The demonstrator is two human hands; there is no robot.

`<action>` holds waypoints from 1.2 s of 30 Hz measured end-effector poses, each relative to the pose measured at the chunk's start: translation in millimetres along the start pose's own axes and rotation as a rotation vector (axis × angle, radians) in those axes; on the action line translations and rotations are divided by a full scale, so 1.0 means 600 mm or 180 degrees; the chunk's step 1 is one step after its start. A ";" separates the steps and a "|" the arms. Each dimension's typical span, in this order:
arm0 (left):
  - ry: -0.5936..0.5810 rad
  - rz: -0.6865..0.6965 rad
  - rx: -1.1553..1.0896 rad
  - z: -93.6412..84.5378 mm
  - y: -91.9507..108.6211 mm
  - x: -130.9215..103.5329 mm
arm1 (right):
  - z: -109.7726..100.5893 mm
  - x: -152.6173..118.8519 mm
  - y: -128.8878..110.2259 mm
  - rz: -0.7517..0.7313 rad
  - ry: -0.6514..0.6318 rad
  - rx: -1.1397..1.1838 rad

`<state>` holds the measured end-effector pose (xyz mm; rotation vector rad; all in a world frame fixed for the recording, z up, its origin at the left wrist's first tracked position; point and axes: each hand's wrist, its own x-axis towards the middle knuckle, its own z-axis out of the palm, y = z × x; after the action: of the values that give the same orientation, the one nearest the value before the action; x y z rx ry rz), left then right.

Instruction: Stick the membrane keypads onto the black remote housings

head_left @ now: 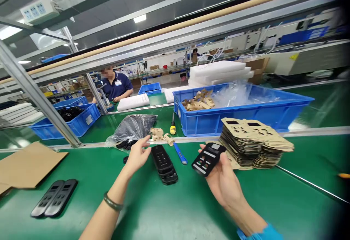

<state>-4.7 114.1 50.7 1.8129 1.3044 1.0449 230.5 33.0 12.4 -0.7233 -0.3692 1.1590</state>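
A flat black panel [209, 159] with several small openings and pale strips rests in my right hand [225, 181], gripped between thumb and fingers above the green bench. My left hand [138, 155] is open, its fingertips near some small tan cut pieces [156, 134] and holding nothing. Beside it lies a small stack of black housings [164, 163]. A blue utility knife [179, 153] lies between my hands. Behind my left hand is a clear plastic bag [133, 128] of dark parts.
A large blue bin [243, 117] of tan scraps and clear plastic stands behind a tall stack of tan cut sheets [250, 143]. A yellow-handled screwdriver [172, 127] lies beyond the knife. Two black-and-grey housings [54, 199] and cardboard [27, 163] are left. A person [116, 83] works across the bench.
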 end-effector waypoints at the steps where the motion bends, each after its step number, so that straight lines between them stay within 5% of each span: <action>1: 0.0002 0.0028 0.0309 -0.015 -0.009 -0.010 | 0.000 -0.001 0.003 0.0046 -0.0001 -0.0034; 5: 0.0350 -0.0272 0.1594 -0.118 -0.064 -0.092 | -0.001 -0.006 0.012 0.0210 -0.0052 -0.0319; 10: 0.1308 -0.1568 0.2947 -0.271 -0.144 -0.220 | 0.003 -0.020 0.023 0.0524 -0.0103 -0.0474; 14: 0.1258 -0.2108 0.3314 -0.310 -0.174 -0.286 | 0.008 -0.031 0.030 0.0574 -0.0254 -0.0669; 18: 0.0759 -0.1825 0.3200 -0.273 -0.155 -0.307 | 0.008 -0.037 0.034 0.0783 -0.0218 -0.0525; 23: 0.0500 -0.1314 0.2717 -0.172 -0.086 -0.278 | 0.001 -0.042 0.038 0.0919 -0.0325 -0.0455; 28: 0.0165 -0.0574 0.0443 -0.053 -0.012 -0.218 | 0.000 -0.050 0.034 0.0941 -0.0649 -0.0462; 32: -0.0556 -0.1015 -0.1948 0.021 0.020 -0.180 | 0.001 -0.055 0.028 0.0844 -0.0906 -0.0497; 36: -0.0684 -0.1435 -0.3017 0.067 0.016 -0.172 | 0.002 -0.059 0.026 0.0737 -0.1021 -0.0501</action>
<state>16.2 10.1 17.6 0.8361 0.7992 0.9381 205.7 4.1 6.3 -0.7307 -0.6646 1.4833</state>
